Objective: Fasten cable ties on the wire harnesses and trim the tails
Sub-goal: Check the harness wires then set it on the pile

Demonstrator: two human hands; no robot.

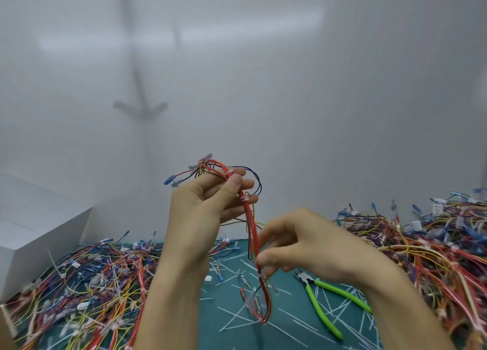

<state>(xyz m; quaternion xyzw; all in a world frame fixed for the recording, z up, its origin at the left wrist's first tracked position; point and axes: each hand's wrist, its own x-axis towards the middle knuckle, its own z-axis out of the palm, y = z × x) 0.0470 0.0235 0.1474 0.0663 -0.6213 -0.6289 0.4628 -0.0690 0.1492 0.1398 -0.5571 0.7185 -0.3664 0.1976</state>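
Green cutters (342,295) beside heaped harnesses (434,257)

Insulation of the wire harness (249,218) is noted as smooth, glossy plastic. The cutters (309,283) are seen sleeved in glossy green plastic, the head in dark metal. The mat (232,297) is recorded as matt; the tie tails (300,322) as plastic; the box (39,244) as matt card.

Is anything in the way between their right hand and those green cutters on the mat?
Nothing visible does: the green cutters lie on the mat just below the right hand. That hand pinches the wire harness, so it would probably have to let go first.
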